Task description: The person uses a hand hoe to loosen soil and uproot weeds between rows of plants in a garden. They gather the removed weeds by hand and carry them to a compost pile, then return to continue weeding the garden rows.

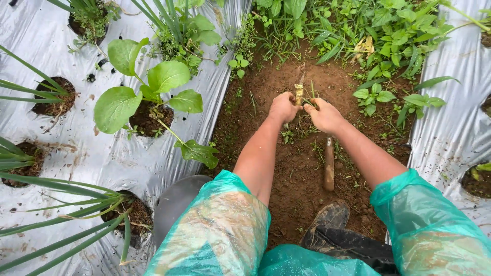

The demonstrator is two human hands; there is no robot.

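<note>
My left hand [283, 107] is closed around a short, muddy plant stalk [298, 93] that stands up out of the bare brown soil [286, 168]. My right hand [324, 115] is closed on thin green weed blades right beside that stalk, close to the ground. Both forearms reach forward from green translucent plastic sleeves [215, 225]. A wooden handle [329, 164] lies on the soil under my right forearm; its working end is hidden.
Silver plastic mulch [87, 153] covers the bed on the left, with holes holding a broad-leaved green plant [153, 89] and long-bladed plants. More mulch [450, 112] lies at the right. Dense weeds [368, 30] fill the far end of the furrow. A muddy boot [330, 220] rests below.
</note>
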